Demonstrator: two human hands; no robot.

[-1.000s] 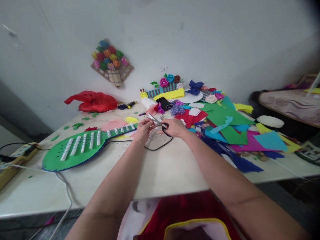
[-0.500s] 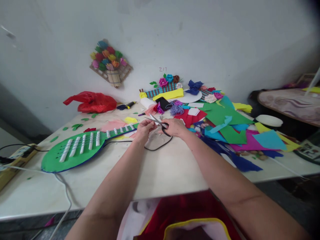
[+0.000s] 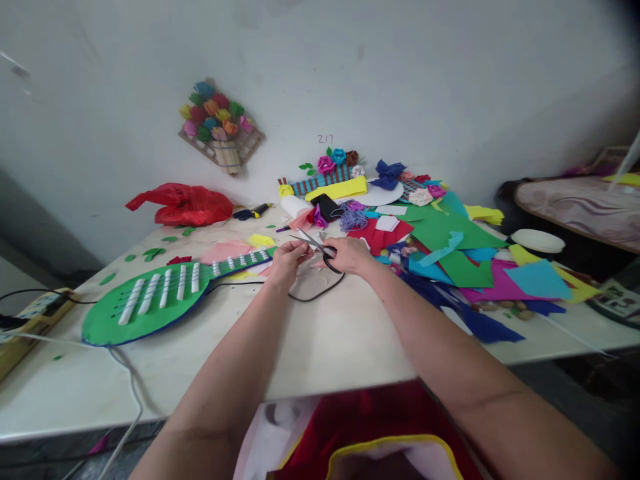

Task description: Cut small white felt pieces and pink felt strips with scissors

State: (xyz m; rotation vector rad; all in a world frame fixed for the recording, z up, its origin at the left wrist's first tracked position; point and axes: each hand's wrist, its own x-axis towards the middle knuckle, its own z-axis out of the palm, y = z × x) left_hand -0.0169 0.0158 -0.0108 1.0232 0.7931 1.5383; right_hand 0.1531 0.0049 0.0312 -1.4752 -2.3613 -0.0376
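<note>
I am seeing my right hand (image 3: 351,255) gripping black-handled scissors (image 3: 314,245); my left hand (image 3: 289,259) is pinching something too small to make out, beside the blades.

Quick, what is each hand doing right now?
Left hand: closed, pinching something too small to identify.
Right hand: closed, holding the scissors.

Black-handled scissors (image 3: 320,251), seemingly green guitar (image 3: 160,300)

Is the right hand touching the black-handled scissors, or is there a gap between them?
Touching. The head view shows the right hand closed around the black handles of the scissors, with fingers through the loops and no gap; the blades point toward the left hand.
</note>
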